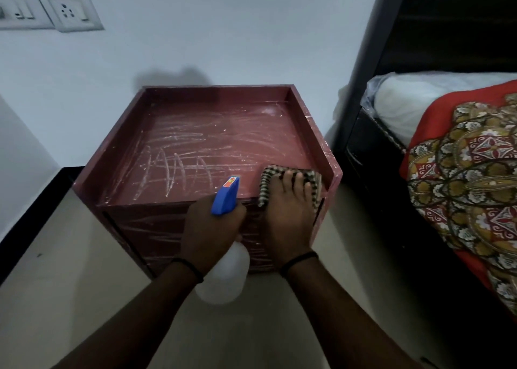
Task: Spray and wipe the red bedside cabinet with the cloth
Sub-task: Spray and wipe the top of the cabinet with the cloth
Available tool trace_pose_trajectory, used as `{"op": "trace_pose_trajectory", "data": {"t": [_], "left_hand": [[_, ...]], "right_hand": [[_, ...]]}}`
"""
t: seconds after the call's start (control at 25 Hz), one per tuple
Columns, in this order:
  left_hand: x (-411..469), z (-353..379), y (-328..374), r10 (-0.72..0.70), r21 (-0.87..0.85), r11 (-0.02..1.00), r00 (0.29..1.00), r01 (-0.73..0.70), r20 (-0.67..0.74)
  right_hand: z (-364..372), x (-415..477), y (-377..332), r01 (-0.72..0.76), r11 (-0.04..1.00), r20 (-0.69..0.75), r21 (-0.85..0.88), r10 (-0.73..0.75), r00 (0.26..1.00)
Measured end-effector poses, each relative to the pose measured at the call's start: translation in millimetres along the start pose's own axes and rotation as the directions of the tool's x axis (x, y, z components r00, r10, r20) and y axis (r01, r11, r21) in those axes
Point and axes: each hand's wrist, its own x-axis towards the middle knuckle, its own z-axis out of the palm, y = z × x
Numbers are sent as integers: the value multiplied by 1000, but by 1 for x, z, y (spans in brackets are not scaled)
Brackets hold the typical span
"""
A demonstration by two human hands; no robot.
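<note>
right hand [289, 215], fingers spread flat, presses checked cloth [268, 184] on red cabinet [195, 145] front corner; left hand [208, 229], fingers curled, grips spray bottle [225, 268].

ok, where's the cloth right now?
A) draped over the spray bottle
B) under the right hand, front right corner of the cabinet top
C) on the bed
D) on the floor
B: the right hand presses the cloth flat on the front right corner of the cabinet top, while the left hand grips the spray bottle.
</note>
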Motion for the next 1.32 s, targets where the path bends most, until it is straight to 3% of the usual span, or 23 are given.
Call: {"op": "trace_pose_trajectory", "data": {"t": [0.08,0.16,0.28,0.36,0.48,0.56,0.68,0.8,0.92,1.0,1.2,1.32], "left_hand": [[2,-2,-4,13,-7,1000,1000,-13,-2],[3,-2,-8,9,-24,1000,1000,-8,20],[2,0,-8,-12,-52,999,999,15,46],[4,1,-7,-27,-86,996,999,30,37],[9,-3,-10,9,-37,999,1000,-8,29],[12,-4,-10,18,-29,999,999,-17,44],[12,-2,-2,-9,-112,994,997,17,74],[11,-3,-2,-8,-109,994,997,17,79],[15,-9,-5,6,-30,1000,999,-4,46],[16,-11,-9,-5,4,1000,999,4,37],[9,-11,-7,-16,-39,999,995,20,96],[6,-10,-2,-3,-13,1000,998,4,60]], "right_hand": [[-1,-7,1,166,981,-1,99,-166,986],[-4,-4,20,222,970,-35,103,-219,975],[-4,7,40,66,998,13,11,-66,998],[-1,5,33,16,999,-46,38,-14,999],[2,-8,9,213,961,-64,178,-205,977],[-1,-7,13,333,926,-11,176,-337,942],[-11,10,38,175,979,73,108,-184,980],[-12,11,36,21,993,-6,114,-21,1000],[-6,-5,0,195,954,5,227,-202,979],[-2,-8,2,289,933,30,213,-302,953],[-11,19,40,21,999,61,33,-23,998],[-15,7,9,128,972,157,196,-160,975]]}}
